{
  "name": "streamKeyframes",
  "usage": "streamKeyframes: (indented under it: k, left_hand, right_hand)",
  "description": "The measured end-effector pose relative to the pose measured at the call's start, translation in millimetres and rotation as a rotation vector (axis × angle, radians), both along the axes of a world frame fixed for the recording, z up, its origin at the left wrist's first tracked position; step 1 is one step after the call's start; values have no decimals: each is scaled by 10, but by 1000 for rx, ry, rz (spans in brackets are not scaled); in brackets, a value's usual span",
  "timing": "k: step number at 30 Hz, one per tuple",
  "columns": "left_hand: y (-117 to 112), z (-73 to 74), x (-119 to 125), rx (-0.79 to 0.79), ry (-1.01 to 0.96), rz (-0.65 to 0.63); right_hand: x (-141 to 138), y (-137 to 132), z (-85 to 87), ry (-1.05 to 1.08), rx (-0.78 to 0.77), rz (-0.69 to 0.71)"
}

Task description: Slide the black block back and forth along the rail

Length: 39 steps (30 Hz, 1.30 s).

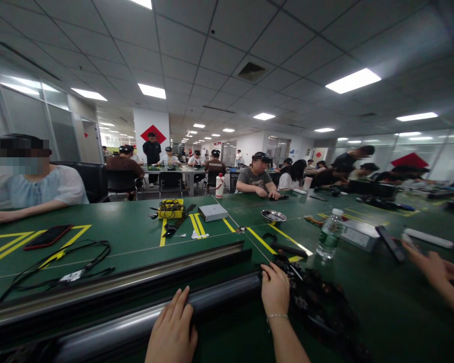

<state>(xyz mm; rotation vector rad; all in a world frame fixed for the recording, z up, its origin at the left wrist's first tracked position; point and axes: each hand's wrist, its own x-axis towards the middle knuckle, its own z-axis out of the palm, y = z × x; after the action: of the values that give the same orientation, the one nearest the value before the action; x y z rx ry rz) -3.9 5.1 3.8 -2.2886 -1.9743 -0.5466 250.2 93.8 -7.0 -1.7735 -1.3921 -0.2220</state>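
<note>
My left hand [173, 328] lies across a long, glossy black cylindrical tube [227, 293], fingers extended and unclenched, while my right hand [276, 290] rests at the tube's right end, fingers curved; whether they grip it, I cannot tell. The tube runs beneath my fingers above a green tabletop [219, 335]. Beyond my fingertips lies a long, straight, dark-edged rail [136, 276]. Just right of my right fingers spreads a heap of black parts [321, 297]; farther out stands a clear plastic bottle with a green label [330, 236].
</note>
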Motion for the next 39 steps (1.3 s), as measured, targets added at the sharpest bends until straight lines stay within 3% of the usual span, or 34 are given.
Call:
streamKeyframes:
  k: [18,28,36,39]
  left_hand:
    - [-6,-21,13,16,9,12]
    - [1,-36,10,0,0,13]
    - [13,-89,2,67,37,11]
    - [45,-167,-10,125,52,19]
  right_hand:
    - [80,27,-14,116,8,56]
    - [227,65,-62,92,85,-113]
    - [-27,-43,88,-146,76,-248]
    - [-311,-127,175,-231,91,-131]
